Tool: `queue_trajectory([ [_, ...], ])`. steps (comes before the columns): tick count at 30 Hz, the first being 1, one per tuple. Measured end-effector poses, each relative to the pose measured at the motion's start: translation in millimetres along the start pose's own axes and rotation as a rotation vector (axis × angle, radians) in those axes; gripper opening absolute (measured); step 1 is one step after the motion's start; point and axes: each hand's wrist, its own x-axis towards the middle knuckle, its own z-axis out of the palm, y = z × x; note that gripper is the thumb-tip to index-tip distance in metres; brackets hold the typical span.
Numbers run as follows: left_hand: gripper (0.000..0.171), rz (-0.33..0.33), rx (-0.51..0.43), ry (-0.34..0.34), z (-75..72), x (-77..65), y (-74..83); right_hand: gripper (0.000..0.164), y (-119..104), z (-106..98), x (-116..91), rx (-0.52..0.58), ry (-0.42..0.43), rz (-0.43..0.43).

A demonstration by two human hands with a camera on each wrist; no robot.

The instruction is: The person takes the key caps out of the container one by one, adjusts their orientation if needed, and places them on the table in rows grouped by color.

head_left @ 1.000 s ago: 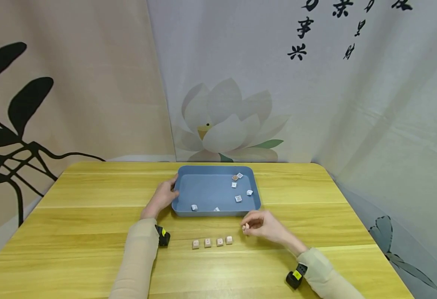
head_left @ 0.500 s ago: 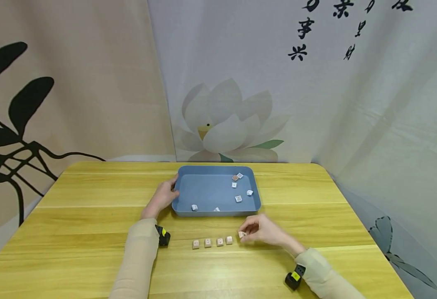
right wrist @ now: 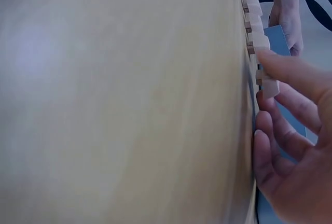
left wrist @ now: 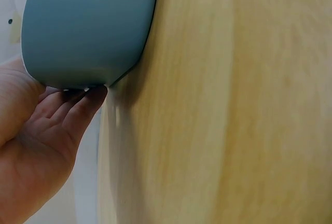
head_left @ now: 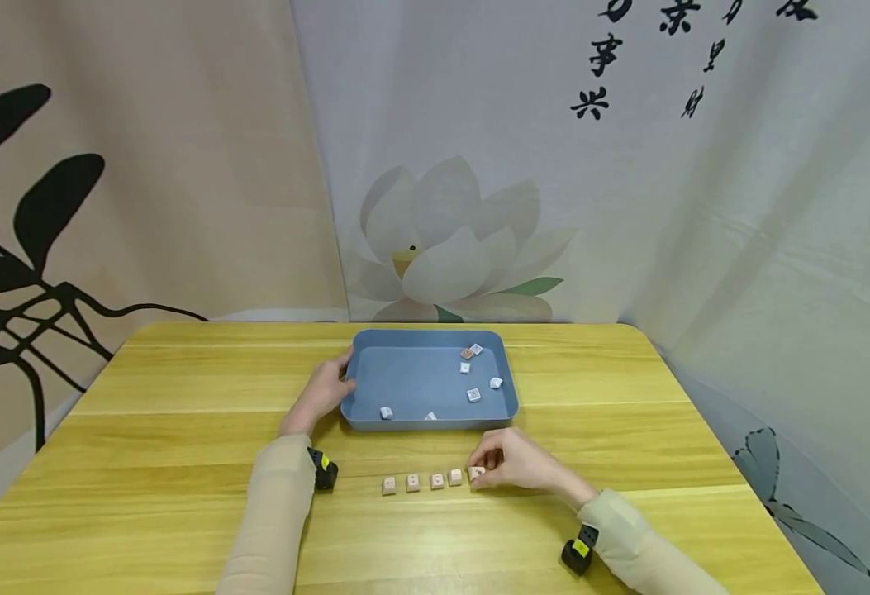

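Note:
My left hand holds the blue tray by its left end, with the thumb over the rim. In the left wrist view its fingers reach under the tray's outer wall. My right hand pinches a small pale keycap between thumb and fingers, close over the table at the right end of a row. That row holds several similar keycaps, among them a left-end keycap and the nearest keycap. The right wrist view shows the pinched keycap beside the others.
Inside the tray lie several more keycaps, including a brownish keycap at the back right and a white keycap near the front left. The wooden table reaches back to a printed curtain.
My right hand has brought the keycap down and left, from in front of the tray to the row's right end. The left hand stays on the tray.

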Motion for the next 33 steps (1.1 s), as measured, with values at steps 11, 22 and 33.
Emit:
queue_trajectory([
  [11, 0.069, 0.026, -0.001, 0.009, -1.3, 0.6, 0.0, 0.019, -2.4, 0.5, 3.2, -0.040, -0.017, 0.008],
  [22, 0.069, 0.007, -0.006, -0.001, -1.7, -1.4, 3.0, 0.025, -5.4, -9.9, 3.3, -0.023, 0.005, -0.020],
  [33, 0.069, 0.008, -0.019, -0.009, -0.2, -1.5, 1.1, 0.031, -10.9, -41.6, 14.9, 0.128, 0.002, 0.010],
])
